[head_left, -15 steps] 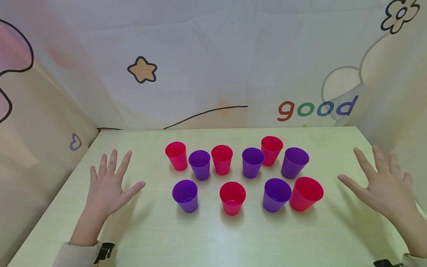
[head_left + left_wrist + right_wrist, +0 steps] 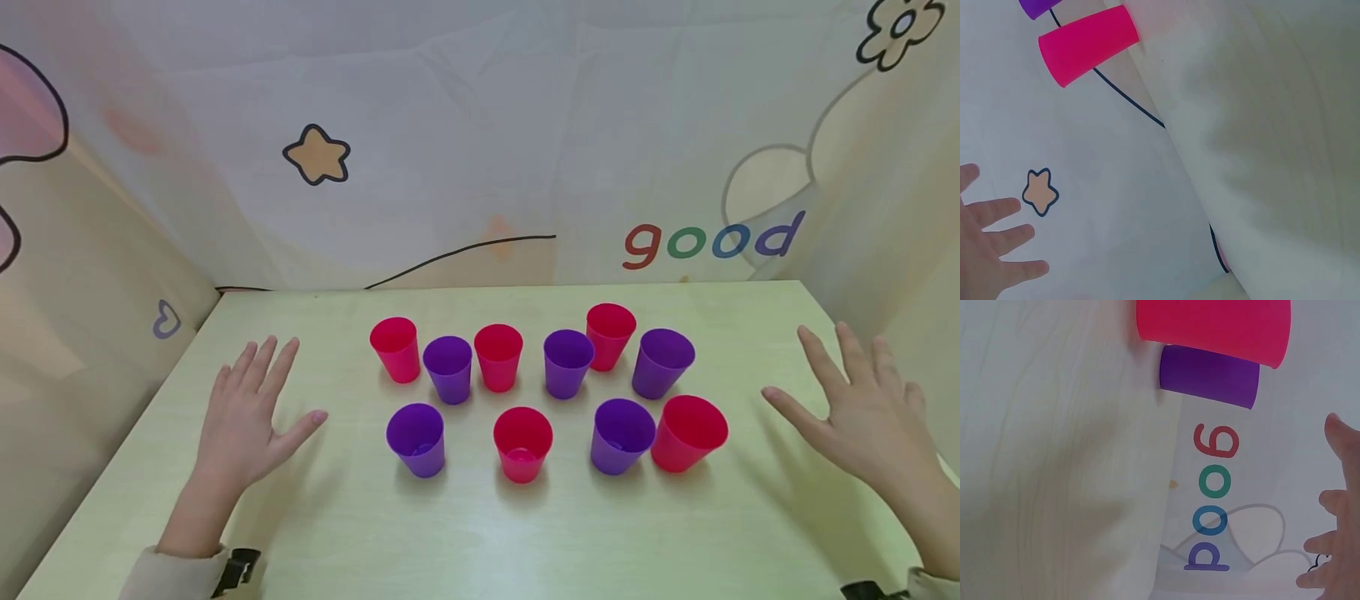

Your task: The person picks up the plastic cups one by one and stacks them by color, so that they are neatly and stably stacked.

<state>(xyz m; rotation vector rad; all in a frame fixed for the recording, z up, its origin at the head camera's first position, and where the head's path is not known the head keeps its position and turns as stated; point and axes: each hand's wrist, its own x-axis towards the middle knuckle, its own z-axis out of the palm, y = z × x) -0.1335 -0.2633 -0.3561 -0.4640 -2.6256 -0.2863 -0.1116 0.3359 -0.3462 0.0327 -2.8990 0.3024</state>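
My left hand (image 2: 243,421) hovers over the table's left side, fingers straight and thumb spread, holding nothing. On the right side my right hand (image 2: 870,421) is likewise spread and holds nothing. Between them several red and purple cups stand upright, mouths up, in two rough rows. A purple cup (image 2: 416,440) in the front row is nearest my left hand. Closest to my right hand is a red cup (image 2: 688,433), right beside another purple cup (image 2: 622,437). A red cup (image 2: 522,445) stands mid-front. In the right wrist view a red cup (image 2: 1213,328) overlaps a purple one (image 2: 1210,375).
The pale wooden table (image 2: 465,533) ends at a printed cloth backdrop (image 2: 465,142) behind the cups, with cloth at both sides too. In the back row are a red cup (image 2: 395,350) at the left and a purple cup (image 2: 663,363) at the right.
The fingers of my left hand have drawn a little closer together. My right hand stays nearly in place, and the cups stand as before.
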